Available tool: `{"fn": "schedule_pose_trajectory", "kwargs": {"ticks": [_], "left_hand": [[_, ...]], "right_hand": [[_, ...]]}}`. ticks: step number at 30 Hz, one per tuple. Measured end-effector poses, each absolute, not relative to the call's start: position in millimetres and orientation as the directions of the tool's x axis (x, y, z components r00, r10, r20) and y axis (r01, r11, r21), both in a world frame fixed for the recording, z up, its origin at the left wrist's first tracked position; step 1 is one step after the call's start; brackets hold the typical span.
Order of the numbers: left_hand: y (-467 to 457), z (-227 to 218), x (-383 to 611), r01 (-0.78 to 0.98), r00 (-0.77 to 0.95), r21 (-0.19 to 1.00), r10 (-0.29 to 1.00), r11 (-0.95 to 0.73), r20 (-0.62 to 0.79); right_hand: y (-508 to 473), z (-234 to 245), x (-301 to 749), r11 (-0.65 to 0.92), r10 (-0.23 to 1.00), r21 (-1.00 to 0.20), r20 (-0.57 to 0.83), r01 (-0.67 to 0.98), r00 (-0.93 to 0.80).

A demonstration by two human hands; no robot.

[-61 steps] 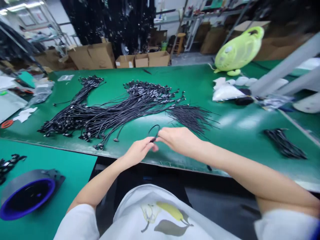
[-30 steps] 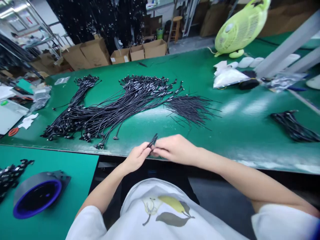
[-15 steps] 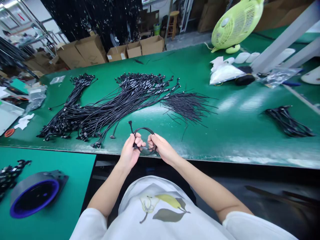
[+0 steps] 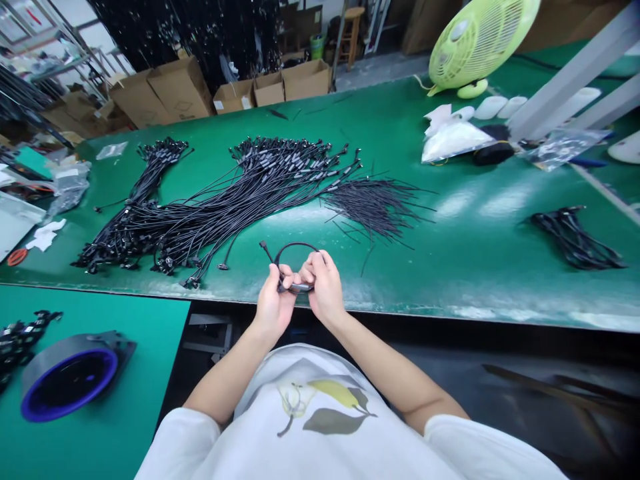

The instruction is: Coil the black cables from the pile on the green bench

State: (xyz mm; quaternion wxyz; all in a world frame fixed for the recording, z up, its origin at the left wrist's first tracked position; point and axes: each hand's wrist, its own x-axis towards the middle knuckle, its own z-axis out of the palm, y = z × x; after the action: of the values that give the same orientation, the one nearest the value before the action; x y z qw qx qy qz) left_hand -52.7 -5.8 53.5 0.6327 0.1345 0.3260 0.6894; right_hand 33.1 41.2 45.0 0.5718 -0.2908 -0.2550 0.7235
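Note:
My left hand (image 4: 274, 301) and my right hand (image 4: 323, 288) meet at the near edge of the green table (image 4: 465, 220). Both pinch one thin black cable (image 4: 293, 248), coiled into a small loop between them, with its plug end sticking up to the left. Just beyond lies a big heap of the same black cables (image 4: 220, 203), and a fan of loose thin black ties (image 4: 380, 203) to its right.
A small bundle of black cables (image 4: 575, 240) lies at the right. A green fan (image 4: 480, 40), white bags (image 4: 453, 140) and a grey rail (image 4: 570, 73) stand at the far right. A blue-rimmed round holder (image 4: 70, 380) sits on the lower left table. Cardboard boxes (image 4: 180, 87) line the far edge.
The hands drew back toward my body and came together. The cable, held as a short folded strand a second ago, now forms a round coil between both hands.

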Motion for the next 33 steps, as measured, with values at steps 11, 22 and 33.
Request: {"fn": "schedule_pose_trajectory", "kwargs": {"ticks": [11,22,33], "left_hand": [[-26.9,64.0,-59.5,-0.551,0.041,0.825,0.991,0.128,-0.126],[-30.2,60.8,-64.9,0.199,0.009,0.980,1.000,0.004,-0.006],[-22.3,49.0,-61.9,-0.106,0.087,0.987,0.990,0.117,-0.108]], "right_hand": [[47.2,65.8,58.6,-0.377,0.842,-0.797,-0.082,-0.472,-0.534],[27.9,67.8,42.4,-0.130,0.906,-0.899,0.064,-0.419,-0.418],[19.4,43.2,37.5,0.122,0.960,-0.979,0.158,-0.163,-0.229]]}}
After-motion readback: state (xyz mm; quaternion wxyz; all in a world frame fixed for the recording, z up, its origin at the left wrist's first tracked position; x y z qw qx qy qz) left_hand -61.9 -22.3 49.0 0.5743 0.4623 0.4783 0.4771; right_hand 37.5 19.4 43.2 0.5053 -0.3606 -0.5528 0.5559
